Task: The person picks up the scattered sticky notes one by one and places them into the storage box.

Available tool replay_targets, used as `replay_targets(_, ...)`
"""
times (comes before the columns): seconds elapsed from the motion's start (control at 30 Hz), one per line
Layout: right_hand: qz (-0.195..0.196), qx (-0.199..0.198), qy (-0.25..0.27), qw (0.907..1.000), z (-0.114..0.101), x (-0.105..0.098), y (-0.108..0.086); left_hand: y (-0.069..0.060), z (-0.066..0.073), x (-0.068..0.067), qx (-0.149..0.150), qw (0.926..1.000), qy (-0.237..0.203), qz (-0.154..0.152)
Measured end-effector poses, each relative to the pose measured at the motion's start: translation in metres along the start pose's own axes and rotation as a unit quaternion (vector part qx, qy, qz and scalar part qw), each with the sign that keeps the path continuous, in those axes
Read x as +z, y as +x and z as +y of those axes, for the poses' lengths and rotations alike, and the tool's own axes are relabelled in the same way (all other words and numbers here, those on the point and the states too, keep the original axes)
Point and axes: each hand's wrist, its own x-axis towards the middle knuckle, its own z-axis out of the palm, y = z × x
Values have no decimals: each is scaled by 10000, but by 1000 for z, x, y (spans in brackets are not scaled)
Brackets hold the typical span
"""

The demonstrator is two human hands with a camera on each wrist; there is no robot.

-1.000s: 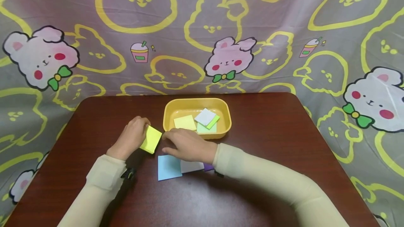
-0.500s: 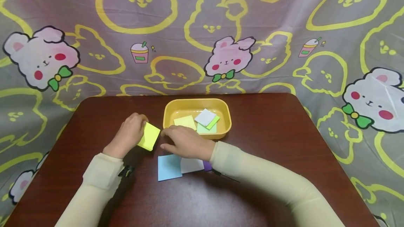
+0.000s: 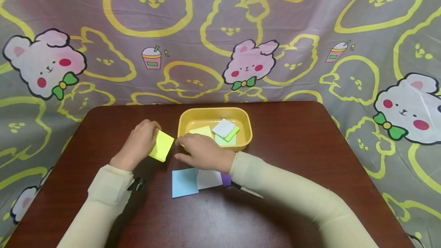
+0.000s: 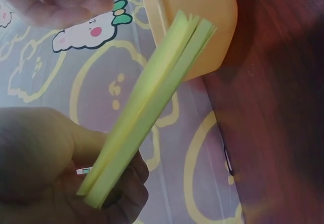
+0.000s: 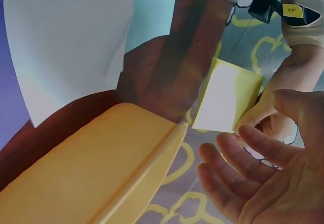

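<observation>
My left hand (image 3: 139,143) pinches a yellow sticky-note stack (image 3: 162,145) above the table, left of the yellow tray. The left wrist view shows the stack (image 4: 147,107) edge-on, split into two layers, between thumb and fingers. Holding nothing, my right hand (image 3: 206,152) hovers by the tray's front left corner, its fingers loosely bent beside the stack. In the right wrist view the right hand (image 5: 263,168) is apart from the stack (image 5: 225,97). Light blue (image 3: 185,182), white (image 3: 209,179) and purple (image 3: 226,180) notes lie in a row below it, partly covered.
The yellow tray (image 3: 244,119) stands at the table's back middle, holding pale yellow (image 3: 203,130), white (image 3: 224,128), bright green (image 3: 235,131) and pale green (image 3: 227,141) notes. A patterned cloth (image 3: 296,18) hangs behind the brown table (image 3: 293,144).
My left hand has moved slightly up and left with the yellow stack. My right hand has risen a little and now covers part of the tray's front left.
</observation>
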Motion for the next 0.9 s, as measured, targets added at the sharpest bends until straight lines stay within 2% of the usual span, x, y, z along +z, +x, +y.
replay_targets(0.9, -38, 400, 25, 9992, 13, -17, -6, 12, 13, -21, 241, 9994, -131, 230)
